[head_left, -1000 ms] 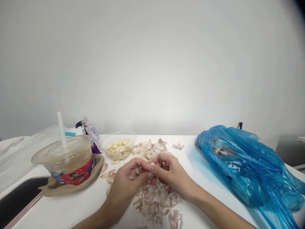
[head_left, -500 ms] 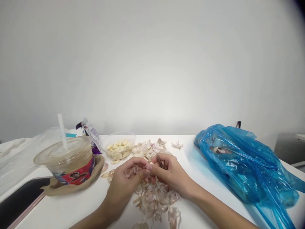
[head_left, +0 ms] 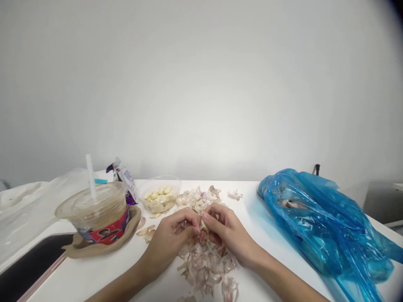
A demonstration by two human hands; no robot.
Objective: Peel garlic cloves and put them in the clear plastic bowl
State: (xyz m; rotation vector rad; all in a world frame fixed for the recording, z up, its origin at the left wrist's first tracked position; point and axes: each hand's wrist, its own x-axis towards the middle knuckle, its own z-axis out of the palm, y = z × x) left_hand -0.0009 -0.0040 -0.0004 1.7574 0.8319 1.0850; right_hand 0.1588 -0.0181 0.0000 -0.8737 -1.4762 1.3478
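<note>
My left hand [head_left: 170,243] and my right hand [head_left: 228,233] meet fingertip to fingertip low in the middle, both pinched on a small garlic clove [head_left: 199,223] that is mostly hidden between them. Under and behind the hands lies a heap of papery garlic skins [head_left: 204,262]. A clear plastic bowl [head_left: 147,186] with several peeled cloves stands just beyond my left hand. A few unpeeled cloves [head_left: 145,231] lie loose on the white table [head_left: 94,277] to the left of my left hand.
A lidded drink cup with a straw [head_left: 96,212] stands at left in a brown paper holder. A dark phone or tablet [head_left: 27,266] lies at the near left edge. A crumpled blue plastic bag [head_left: 324,222] fills the right side. A purple snack wrapper [head_left: 124,176] lies behind the cup.
The view has shifted slightly right and down. My fingers have worked closer together round the clove; both hands stay over the skin heap.
</note>
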